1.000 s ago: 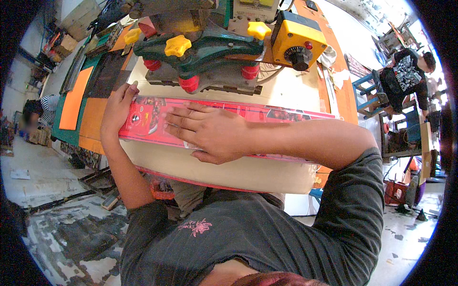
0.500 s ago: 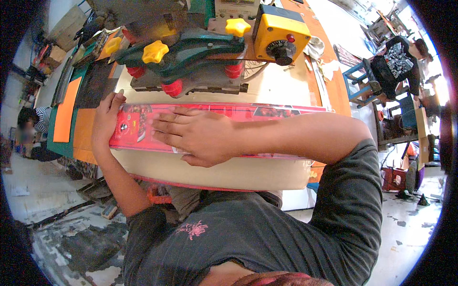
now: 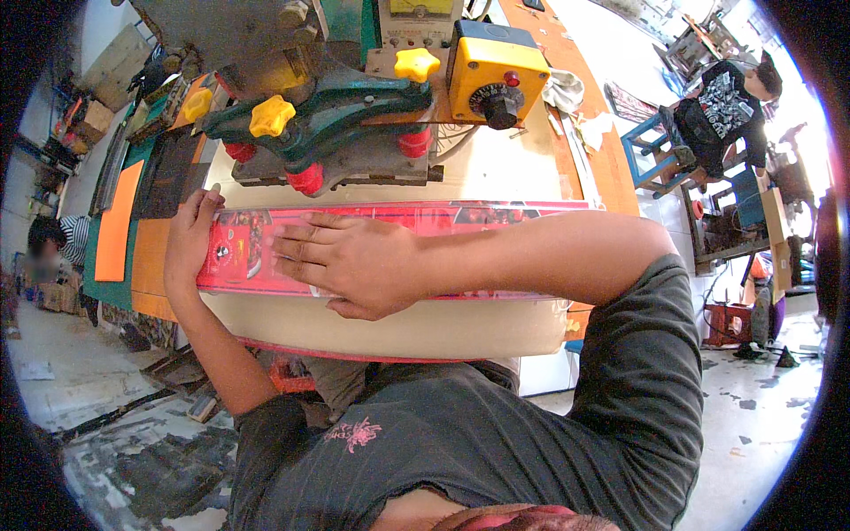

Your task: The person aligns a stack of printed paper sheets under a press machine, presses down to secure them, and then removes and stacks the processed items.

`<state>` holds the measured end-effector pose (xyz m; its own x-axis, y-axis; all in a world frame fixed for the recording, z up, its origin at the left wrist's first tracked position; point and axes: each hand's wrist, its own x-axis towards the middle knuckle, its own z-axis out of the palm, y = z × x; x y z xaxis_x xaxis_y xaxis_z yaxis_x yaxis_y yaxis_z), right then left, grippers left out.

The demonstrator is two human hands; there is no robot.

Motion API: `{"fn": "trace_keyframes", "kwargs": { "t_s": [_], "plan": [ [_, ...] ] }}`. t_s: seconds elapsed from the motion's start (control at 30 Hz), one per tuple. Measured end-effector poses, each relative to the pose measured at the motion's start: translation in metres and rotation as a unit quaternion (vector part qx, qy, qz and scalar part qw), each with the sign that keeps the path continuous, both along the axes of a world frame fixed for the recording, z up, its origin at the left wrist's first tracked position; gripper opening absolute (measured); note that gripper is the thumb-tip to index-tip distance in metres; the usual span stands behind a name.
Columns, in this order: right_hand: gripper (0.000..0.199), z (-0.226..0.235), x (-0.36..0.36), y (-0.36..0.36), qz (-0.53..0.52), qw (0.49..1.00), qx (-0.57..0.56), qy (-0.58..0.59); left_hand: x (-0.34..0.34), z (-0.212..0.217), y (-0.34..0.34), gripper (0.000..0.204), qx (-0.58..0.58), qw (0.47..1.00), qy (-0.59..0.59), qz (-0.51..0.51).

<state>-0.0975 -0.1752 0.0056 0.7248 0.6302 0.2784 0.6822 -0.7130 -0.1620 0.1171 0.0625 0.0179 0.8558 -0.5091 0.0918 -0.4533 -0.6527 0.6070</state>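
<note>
A long stack of red printed plastic sheets (image 3: 425, 221) lies crosswise on a cream board (image 3: 381, 327). My right hand (image 3: 350, 265) rests flat on the printed face, left of the stack's middle, fingers stretched toward the left. Its forearm crosses the right part of the sheets and covers much of them. My left hand (image 3: 189, 239) is against the left end of the stack, with fingers extended along that short edge; some of them are hidden from view. Just beyond the sheets stands a press head (image 3: 328, 124) with a dark green arm, yellow star knobs and red feet.
A yellow control box (image 3: 498, 75) with a black dial is on the machine at the back. An orange strip (image 3: 119, 221) lies on a green mat at the left. Another person (image 3: 722, 115) sits on a blue stool at the right; someone in stripes (image 3: 73, 241) is far left.
The whole view has shifted a little, so the machine appears further left and lower. Both hands keep their places on the sheets. The person at the right has a more upright head.
</note>
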Motion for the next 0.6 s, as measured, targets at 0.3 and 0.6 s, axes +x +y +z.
{"fn": "trace_keyframes", "kwargs": {
  "t_s": [0.3,0.6],
  "plan": [
    [0.078,-0.005,0.002,0.003,0.001,1.0,0.0,-0.012,0.0,-0.006,0.002,0.049,-0.022,1.0,0.002,0.002],
    [0.078,-0.001,0.001,0.002,0.007,1.0,0.01,0.001,0.005,-0.011,0.007,0.05,-0.018,1.0,-0.012,0.004]
  ]
}}
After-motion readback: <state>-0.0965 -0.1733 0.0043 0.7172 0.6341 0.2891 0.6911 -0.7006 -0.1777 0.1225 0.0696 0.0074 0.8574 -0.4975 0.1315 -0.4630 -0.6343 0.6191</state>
